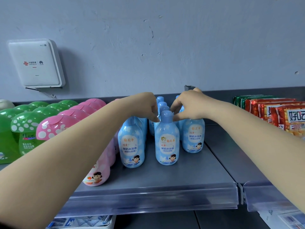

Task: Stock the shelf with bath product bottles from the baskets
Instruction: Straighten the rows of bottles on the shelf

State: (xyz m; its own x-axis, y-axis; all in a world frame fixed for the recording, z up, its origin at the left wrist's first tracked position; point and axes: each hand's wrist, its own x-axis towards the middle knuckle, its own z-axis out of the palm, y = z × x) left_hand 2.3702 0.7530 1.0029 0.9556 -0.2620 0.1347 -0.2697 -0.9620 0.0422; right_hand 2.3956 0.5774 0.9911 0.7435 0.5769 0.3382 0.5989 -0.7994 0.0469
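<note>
Reaching over the shelf, the left hand and right hand pinch the neck of the middle blue bottle from both sides, probably to line it up with the other blue bottles beside the pink bottles.
</note>
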